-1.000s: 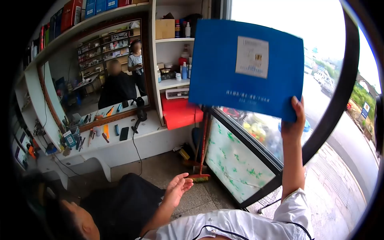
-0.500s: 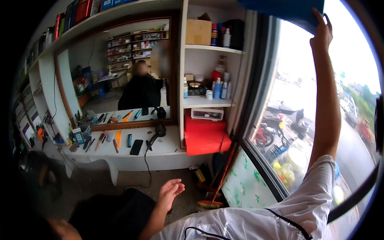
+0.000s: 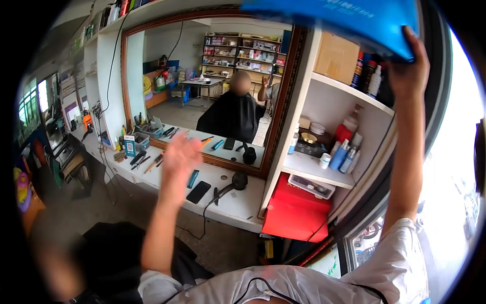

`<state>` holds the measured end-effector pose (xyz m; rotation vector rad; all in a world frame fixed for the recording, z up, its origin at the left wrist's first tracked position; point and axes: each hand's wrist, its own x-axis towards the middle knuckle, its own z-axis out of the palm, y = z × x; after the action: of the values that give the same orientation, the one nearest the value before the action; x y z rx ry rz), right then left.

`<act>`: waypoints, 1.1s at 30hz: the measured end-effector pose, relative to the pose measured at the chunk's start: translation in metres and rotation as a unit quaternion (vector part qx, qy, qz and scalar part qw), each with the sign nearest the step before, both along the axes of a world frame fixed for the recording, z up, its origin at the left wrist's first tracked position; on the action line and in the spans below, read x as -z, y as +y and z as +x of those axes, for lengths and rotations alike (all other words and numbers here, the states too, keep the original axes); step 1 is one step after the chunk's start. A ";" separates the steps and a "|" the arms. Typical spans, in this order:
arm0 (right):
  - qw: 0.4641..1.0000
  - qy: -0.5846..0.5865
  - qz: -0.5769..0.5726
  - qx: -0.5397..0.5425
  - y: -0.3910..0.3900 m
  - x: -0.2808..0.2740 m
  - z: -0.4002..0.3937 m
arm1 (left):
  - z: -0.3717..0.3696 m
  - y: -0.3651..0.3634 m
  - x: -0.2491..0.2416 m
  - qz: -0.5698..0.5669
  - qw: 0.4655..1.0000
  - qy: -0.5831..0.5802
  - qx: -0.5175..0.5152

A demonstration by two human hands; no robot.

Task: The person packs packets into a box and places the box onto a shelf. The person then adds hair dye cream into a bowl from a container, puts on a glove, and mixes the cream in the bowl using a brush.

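My right hand (image 3: 411, 66), raised at the upper right, grips the corner of a blue box (image 3: 349, 23) held up before the top of the shelf unit. My left hand (image 3: 181, 159) is lifted in front of the counter and mirror, blurred, its fingers apart and nothing in it. Behind and below it on the counter lie a teal clipper (image 3: 193, 179), a black phone (image 3: 198, 192) and a black hair dryer (image 3: 233, 187) with its cord hanging down.
A framed mirror (image 3: 167, 101) reflects a person in a black cape. That seated person's cape (image 3: 121, 248) is at the lower left. White shelves (image 3: 324, 169) hold bottles above a red box (image 3: 296, 215). A window is at the right.
The view has swung left. My right hand has brought the blue box from the window to before the shelves. My left hand has risen from low down to the counter's height.
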<state>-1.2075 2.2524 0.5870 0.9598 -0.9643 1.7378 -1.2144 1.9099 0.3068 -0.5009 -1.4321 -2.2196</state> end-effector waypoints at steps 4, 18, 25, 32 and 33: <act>0.987 -0.063 0.083 -0.123 -0.064 0.059 -0.068 | -0.022 -0.032 -0.082 -0.077 0.981 0.180 0.005; 0.939 -0.048 0.322 -0.114 -0.237 0.046 -0.223 | -0.117 -0.163 -0.127 0.245 0.928 0.279 0.032; 0.919 -0.007 0.394 0.034 -0.236 0.053 -0.217 | -0.146 -0.225 -0.183 0.285 0.874 0.373 -0.128; 0.917 0.084 0.359 0.155 -0.184 0.073 -0.213 | -0.215 -0.262 -0.310 0.224 0.789 0.514 -0.252; 0.916 0.094 0.357 0.157 -0.179 0.076 -0.215 | -0.223 -0.264 -0.326 0.222 0.785 0.513 -0.267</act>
<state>-1.4220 2.0736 0.5113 1.3066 -1.5699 0.9957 -1.4372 1.6462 0.6331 -0.8184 -0.3620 -1.3232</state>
